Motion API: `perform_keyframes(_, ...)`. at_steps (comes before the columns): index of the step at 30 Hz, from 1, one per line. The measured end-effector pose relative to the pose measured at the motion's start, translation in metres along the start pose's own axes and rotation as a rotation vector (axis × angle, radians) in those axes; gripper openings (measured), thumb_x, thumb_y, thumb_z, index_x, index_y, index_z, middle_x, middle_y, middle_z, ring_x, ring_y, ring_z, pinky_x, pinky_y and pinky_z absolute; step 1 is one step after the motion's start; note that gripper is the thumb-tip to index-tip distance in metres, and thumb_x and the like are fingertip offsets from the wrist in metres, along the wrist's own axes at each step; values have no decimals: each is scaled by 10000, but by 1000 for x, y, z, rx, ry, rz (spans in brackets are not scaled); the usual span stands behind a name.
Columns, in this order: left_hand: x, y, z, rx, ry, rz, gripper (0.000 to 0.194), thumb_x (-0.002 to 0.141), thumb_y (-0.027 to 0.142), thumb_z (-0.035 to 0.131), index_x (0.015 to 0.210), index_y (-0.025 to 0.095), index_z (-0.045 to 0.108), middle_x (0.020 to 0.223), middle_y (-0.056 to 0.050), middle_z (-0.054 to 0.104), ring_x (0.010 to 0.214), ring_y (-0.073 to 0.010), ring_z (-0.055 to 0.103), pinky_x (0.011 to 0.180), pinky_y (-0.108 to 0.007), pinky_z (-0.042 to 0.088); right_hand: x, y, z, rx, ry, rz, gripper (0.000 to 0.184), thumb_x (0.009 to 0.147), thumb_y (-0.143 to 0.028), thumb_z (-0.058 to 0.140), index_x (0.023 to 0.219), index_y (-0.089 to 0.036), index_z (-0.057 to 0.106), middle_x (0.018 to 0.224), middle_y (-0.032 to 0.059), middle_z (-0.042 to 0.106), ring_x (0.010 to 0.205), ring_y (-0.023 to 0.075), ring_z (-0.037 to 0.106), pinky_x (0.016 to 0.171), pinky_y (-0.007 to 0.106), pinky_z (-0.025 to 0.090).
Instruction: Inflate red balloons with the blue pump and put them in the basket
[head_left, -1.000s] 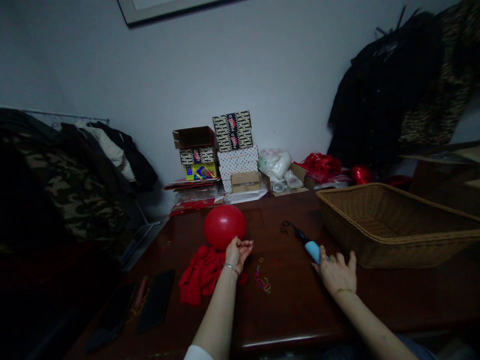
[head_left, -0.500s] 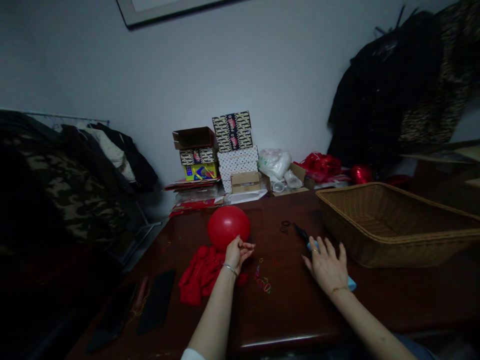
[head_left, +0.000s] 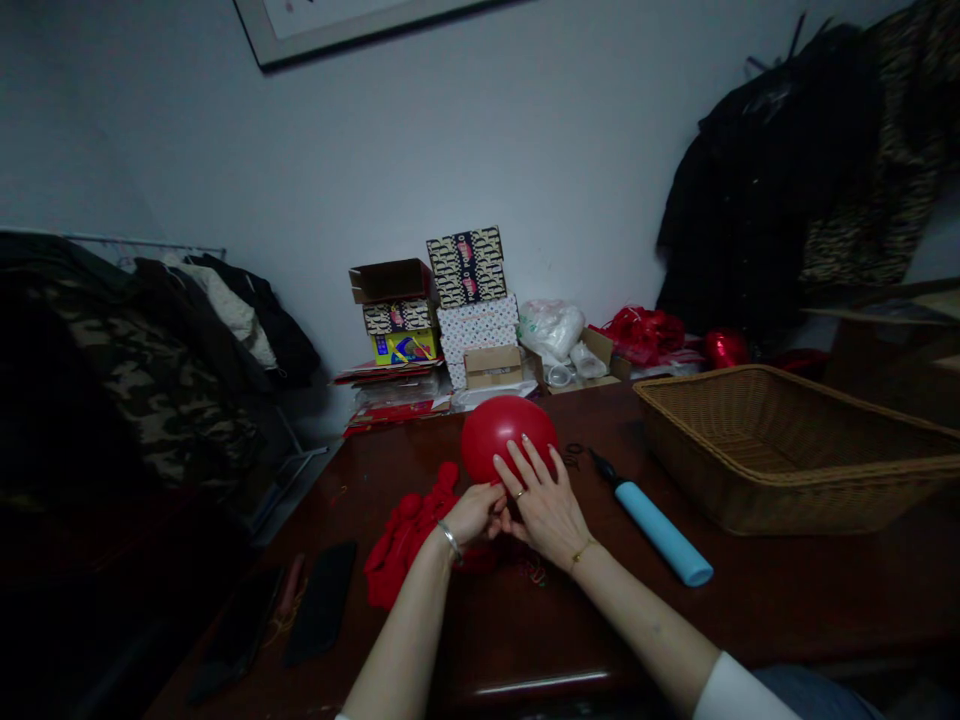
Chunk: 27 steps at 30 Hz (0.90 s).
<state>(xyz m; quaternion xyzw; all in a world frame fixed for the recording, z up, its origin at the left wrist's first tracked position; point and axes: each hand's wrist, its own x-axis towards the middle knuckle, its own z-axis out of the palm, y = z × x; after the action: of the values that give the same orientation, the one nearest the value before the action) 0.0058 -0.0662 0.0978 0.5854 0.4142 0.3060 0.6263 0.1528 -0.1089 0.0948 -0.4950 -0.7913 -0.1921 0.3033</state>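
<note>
Left hand (head_left: 474, 512) pinching near end of red balloon (head_left: 499, 428), right hand (head_left: 551, 512) spread against it

Neck of red balloon (head_left: 501, 425): concealed by the left hand (head_left: 475, 512) and right hand (head_left: 551, 512). Left fingertips: partly obscured by the right hand. Colored bands (head_left: 536, 573): partly covered. Wicker basket (head_left: 772, 505): right end cropped. Framed picture (head_left: 337, 35): upper portion outside the view

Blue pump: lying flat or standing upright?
Lying flat; the blue pump stretches lengthwise along the tabletop, beside the wicker basket.
</note>
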Motion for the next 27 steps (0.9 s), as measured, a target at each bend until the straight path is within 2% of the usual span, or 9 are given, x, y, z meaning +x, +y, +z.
perform_keyframes(5,-22,17,-3,259,-221,11,412,808,432,462,473,194,430,385,-18,492,316,-84,333,357,-215,221,4,-8,2,53,29,72,815,675,-355,661,1390,-232,289,1501,117,152,1369,329,60,1057,581,3)
perform_keyframes(7,-29,24,-7,369,-222,57,435,826,449,453,470,199,461,390,-19,500,327,-103,368,374,-220,279,5,-9,0,62,39,88,778,680,-360,662,1371,-231,327,1495,125,174,1366,333,76,1049,593,-2)
perform_keyframes(9,-34,32,-12,519,-99,158,419,803,473,515,478,208,513,394,-17,511,364,-129,446,447,-225,377,6,-11,-3,59,35,100,750,684,-364,664,1354,-234,354,1486,130,205,1362,329,98,1046,595,3)
perform_keyframes(12,-40,45,-18,698,304,377,294,666,433,704,508,240,548,454,-5,533,589,-194,612,661,-253,467,9,-13,-10,61,10,138,724,687,-381,666,1336,-242,378,1451,132,287,1353,325,135,1049,588,4)
perform_keyframes(15,-48,57,-22,729,453,504,184,622,368,755,588,262,608,653,-31,654,840,-237,644,852,-320,453,12,-14,-18,113,-13,155,773,669,-420,676,1345,-225,354,1394,133,373,1330,326,192,1055,580,-9)
perform_keyframes(19,-63,66,-18,463,373,617,172,595,244,780,733,269,681,1011,-55,688,1103,-269,557,1014,-397,359,18,-13,-26,272,-31,110,922,620,-483,693,1369,-171,256,1351,135,427,1292,300,285,1066,557,-18)
perform_keyframes(22,-73,66,-14,267,298,582,152,632,152,739,733,248,677,1026,-66,682,1192,-276,484,1045,-448,325,21,-11,-31,456,-103,87,984,558,-568,698,1347,-196,243,1329,125,445,1270,275,348,1070,542,3)
perform_keyframes(25,-80,60,-14,308,204,565,175,652,126,717,783,238,686,1052,-63,676,1190,-268,487,1062,-458,299,23,-9,-37,624,-210,74,1012,524,-602,701,1333,-212,235,1346,120,425,1272,249,363,1079,503,68)
perform_keyframes(27,-82,55,-17,352,198,579,202,646,135,726,819,235,698,1050,-64,678,1147,-268,527,1070,-437,296,22,-9,-38,653,-213,88,1023,513,-589,718,1335,-213,240,1386,131,377,1304,252,316,1077,486,106)
